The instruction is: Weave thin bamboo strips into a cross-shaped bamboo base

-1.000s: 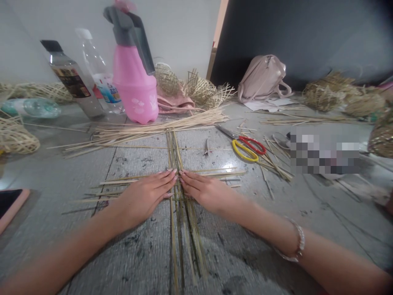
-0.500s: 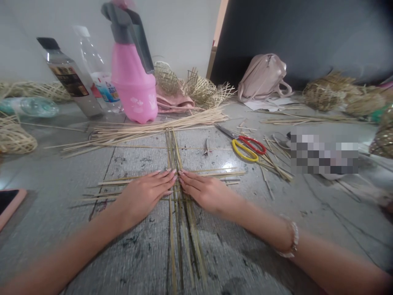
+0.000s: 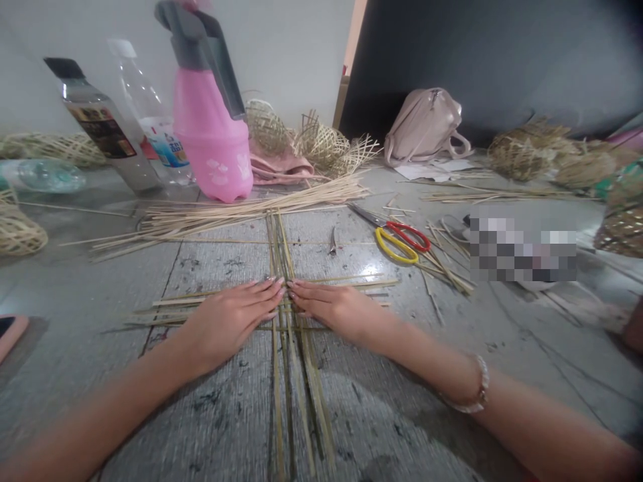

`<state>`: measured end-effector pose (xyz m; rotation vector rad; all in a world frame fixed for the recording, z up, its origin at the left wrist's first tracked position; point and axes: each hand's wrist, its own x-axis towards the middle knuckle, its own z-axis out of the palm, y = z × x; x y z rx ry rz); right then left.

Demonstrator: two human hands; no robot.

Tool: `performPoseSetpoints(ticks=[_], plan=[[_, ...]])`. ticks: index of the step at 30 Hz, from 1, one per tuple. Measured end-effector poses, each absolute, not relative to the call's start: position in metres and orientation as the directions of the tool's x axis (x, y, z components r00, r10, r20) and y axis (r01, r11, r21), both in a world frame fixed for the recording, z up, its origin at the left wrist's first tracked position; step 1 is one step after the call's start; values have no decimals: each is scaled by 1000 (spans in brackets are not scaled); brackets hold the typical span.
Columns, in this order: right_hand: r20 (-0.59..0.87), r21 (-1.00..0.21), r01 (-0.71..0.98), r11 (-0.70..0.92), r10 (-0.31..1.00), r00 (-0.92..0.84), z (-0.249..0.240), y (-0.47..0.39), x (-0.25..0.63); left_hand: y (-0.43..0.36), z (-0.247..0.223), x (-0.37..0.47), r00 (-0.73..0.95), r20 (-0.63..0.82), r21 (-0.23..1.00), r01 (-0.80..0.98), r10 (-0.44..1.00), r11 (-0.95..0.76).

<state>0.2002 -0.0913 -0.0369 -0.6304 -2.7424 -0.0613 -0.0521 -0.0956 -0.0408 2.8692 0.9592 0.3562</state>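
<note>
Thin bamboo strips [image 3: 278,402] cross one another on the grey surface, some running lengthwise away from me and some sideways. My left hand [image 3: 236,318] lies on the left part of the crossing, fingers stretched out and pressing down on the strips. From the right, my right hand [image 3: 336,311] rests likewise, its fingers out flat on the crossing. The fingertips of both hands almost meet over the lengthwise strips. Part of the weave is hidden under the palms.
Behind the crossing lies a pile of loose strips [image 3: 241,211], with a pink spray bottle [image 3: 213,134] and plastic bottles [image 3: 108,134] beyond. Scissors [image 3: 396,244] and a small curved blade [image 3: 332,241] lie to the right. Farther back are a bag [image 3: 424,127] and woven pieces [image 3: 324,140]. A phone [image 3: 13,335] sits at left.
The view has shifted slightly, so the background sits a little farther left. Both hands stay flat on the strips, with only a slight shift of the fingers.
</note>
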Motion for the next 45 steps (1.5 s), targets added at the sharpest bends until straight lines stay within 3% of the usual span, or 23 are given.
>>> performPoseSetpoints(ticks=[8,13,18,24,45], plan=[[387,-65,359,931,355,-851,-38,-83,202,-98,-40,-53,769,182,205,580,613,-788],[336,-83,404,911,407,-849,-37,-84,202,-98,-41,-52,772,199,189,574,603,-797],[230,-247,370,896,425,-875,-31,-79,207,-98,-40,-52,769,186,206,578,612,-790],[253,-364,380,850,483,-838,-29,-78,210,-99,-38,-53,765,191,234,573,615,-785],[252,-318,449,835,531,-809,-36,-83,210,-99,-38,-53,760,201,252,569,618,-782]])
